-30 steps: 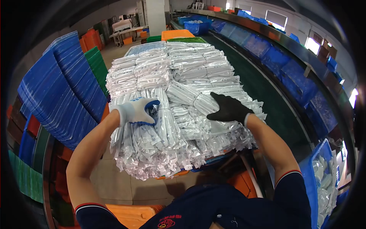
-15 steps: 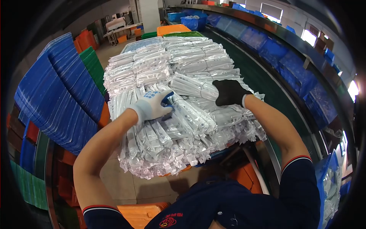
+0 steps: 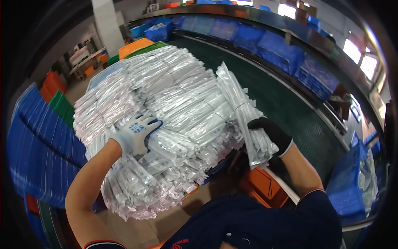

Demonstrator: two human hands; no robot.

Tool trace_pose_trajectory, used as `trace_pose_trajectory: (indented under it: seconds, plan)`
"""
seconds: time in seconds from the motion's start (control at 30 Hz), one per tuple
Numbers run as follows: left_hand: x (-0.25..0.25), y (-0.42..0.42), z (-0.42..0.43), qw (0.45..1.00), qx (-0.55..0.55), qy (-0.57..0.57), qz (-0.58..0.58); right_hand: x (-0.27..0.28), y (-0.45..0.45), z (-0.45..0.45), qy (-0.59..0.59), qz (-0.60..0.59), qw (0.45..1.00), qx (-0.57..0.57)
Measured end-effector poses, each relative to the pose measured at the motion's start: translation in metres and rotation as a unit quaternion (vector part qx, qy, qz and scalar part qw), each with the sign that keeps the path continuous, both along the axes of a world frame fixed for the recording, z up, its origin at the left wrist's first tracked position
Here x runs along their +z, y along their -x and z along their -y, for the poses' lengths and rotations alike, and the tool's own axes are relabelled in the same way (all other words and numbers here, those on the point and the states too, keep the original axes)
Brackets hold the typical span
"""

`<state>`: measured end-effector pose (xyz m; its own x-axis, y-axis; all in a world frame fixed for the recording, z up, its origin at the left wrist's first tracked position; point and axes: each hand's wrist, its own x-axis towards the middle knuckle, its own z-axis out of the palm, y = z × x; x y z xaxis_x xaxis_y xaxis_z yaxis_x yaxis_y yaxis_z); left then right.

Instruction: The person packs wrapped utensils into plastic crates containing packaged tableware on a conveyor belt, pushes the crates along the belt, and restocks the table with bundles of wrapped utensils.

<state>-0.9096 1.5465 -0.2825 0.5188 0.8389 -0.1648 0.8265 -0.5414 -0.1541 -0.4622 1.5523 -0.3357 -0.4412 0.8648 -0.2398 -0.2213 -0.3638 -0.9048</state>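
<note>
My right hand [image 3: 271, 135], in a black glove, is closed around the lower part of a bundle of clear-and-white plastic packets [image 3: 238, 101]. A thin band circles this bundle, which is tilted upright at the right edge of a big pile of similar packets [image 3: 186, 95]. My left hand [image 3: 139, 130], in a white glove with blue-coated fingertips, lies on the near left part of the pile. Its fingers are apart, touching the packets beneath; the fingertips are partly hidden. Several banded bundles lie in rows behind my hands.
A dark green conveyor belt [image 3: 306, 112] runs along the right, with blue bins [image 3: 282, 47] lined up beyond it. Stacked blue crates [image 3: 45, 137] stand at the left. An orange bin [image 3: 263, 186] sits below the pile, and a blue bin with packets [image 3: 346, 178] is at the right.
My right hand has moved right and toward me, lifting the bundle off the pile's top and turning it more upright. My left hand stays on the pile. The view has swung right.
</note>
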Motion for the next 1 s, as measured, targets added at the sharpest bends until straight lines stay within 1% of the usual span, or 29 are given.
trace_pose_trajectory:
  seconds: [0.03, 0.07, 0.1, 0.17, 0.2, 0.23, 0.3, 0.33, 0.37, 0.43, 0.47, 0.5, 0.57, 0.6, 0.63, 0.7, 0.73, 0.77, 0.8, 0.83, 0.87, 0.9, 0.93, 0.97, 1.0]
  plan:
    - [-0.001, 0.001, -0.004, 0.998, 0.018, 0.046, 0.041, -0.025, -0.008, 0.001, 0.039, -0.04, 0.998, -0.015]
    - [-0.008, 0.007, -0.01, 0.997, -0.012, 0.045, 0.054, -0.042, -0.008, 0.004, 0.055, -0.068, 0.996, -0.034]
    - [-0.01, 0.008, -0.011, 0.997, -0.024, 0.049, 0.048, -0.065, -0.005, -0.003, 0.014, -0.039, 0.997, -0.07]
    - [-0.009, 0.006, -0.011, 0.996, -0.014, 0.036, 0.08, -0.053, 0.011, 0.017, 0.072, -0.065, 0.99, -0.1]
    - [-0.01, 0.003, -0.009, 0.995, -0.008, 0.023, 0.1, -0.056, 0.011, 0.017, 0.087, -0.095, 0.987, -0.1]
    - [-0.009, 0.002, -0.008, 0.995, -0.018, 0.023, 0.092, -0.059, 0.012, 0.016, 0.086, -0.103, 0.985, -0.109]
    - [-0.008, 0.002, -0.007, 0.992, 0.005, 0.056, 0.117, -0.063, 0.013, 0.012, 0.092, -0.124, 0.984, -0.083]
    - [-0.01, 0.0, -0.004, 0.986, 0.003, 0.022, 0.163, -0.065, 0.013, 0.009, 0.098, -0.093, 0.987, -0.087]
    - [-0.009, -0.001, -0.004, 0.987, -0.005, 0.022, 0.158, -0.065, 0.013, 0.01, 0.096, -0.099, 0.986, -0.094]
    - [-0.003, -0.007, -0.006, 0.974, 0.03, 0.025, 0.224, -0.056, 0.017, 0.011, 0.063, -0.083, 0.991, -0.084]
    - [-0.004, -0.005, -0.014, 0.966, -0.013, 0.005, 0.258, -0.051, 0.021, 0.013, 0.063, -0.061, 0.991, -0.101]
    - [0.004, -0.013, -0.014, 0.966, -0.016, 0.006, 0.259, -0.055, 0.022, 0.012, 0.063, -0.061, 0.991, -0.104]
    - [0.027, -0.039, -0.013, 0.928, 0.108, 0.046, 0.353, -0.069, 0.02, 0.008, 0.038, -0.086, 0.992, -0.09]
    - [0.017, -0.03, -0.037, 0.933, 0.073, 0.077, 0.344, -0.069, 0.021, 0.007, 0.068, -0.066, 0.991, -0.094]
    - [0.024, -0.045, -0.038, 0.933, 0.073, 0.081, 0.344, -0.07, 0.021, 0.009, 0.072, -0.066, 0.991, -0.096]
    - [0.038, -0.084, -0.039, 0.939, 0.146, 0.018, 0.31, -0.07, 0.019, 0.011, 0.1, -0.138, 0.983, -0.064]
    - [0.029, -0.089, -0.058, 0.941, 0.149, 0.07, 0.295, -0.071, 0.021, 0.01, 0.077, -0.128, 0.986, -0.074]
    - [0.008, -0.088, -0.079, 0.939, 0.158, 0.048, 0.301, -0.069, 0.016, 0.015, 0.074, -0.114, 0.986, -0.093]
    - [-0.015, -0.092, -0.092, 0.937, 0.158, 0.028, 0.311, -0.081, 0.014, 0.009, 0.077, -0.066, 0.989, -0.11]
    - [-0.017, -0.114, -0.091, 0.939, 0.202, 0.034, 0.275, -0.065, 0.009, 0.019, 0.073, -0.066, 0.99, -0.099]
    - [-0.019, -0.131, -0.087, 0.939, 0.246, 0.037, 0.237, -0.063, 0.004, 0.026, 0.054, -0.047, 0.991, -0.111]
    - [-0.035, -0.137, -0.092, 0.95, 0.229, 0.021, 0.21, -0.043, -0.008, 0.044, 0.02, 0.024, 0.992, -0.126]
    - [-0.04, -0.144, -0.09, 0.949, 0.216, 0.033, 0.229, -0.072, -0.019, 0.034, -0.048, 0.094, 0.983, -0.147]
    - [-0.042, -0.148, -0.086, 0.951, 0.213, 0.012, 0.225, -0.104, -0.031, 0.023, -0.109, 0.082, 0.978, -0.157]
    - [-0.039, -0.157, -0.077, 0.955, 0.235, -0.012, 0.179, -0.095, -0.052, 0.034, -0.152, 0.08, 0.969, -0.176]
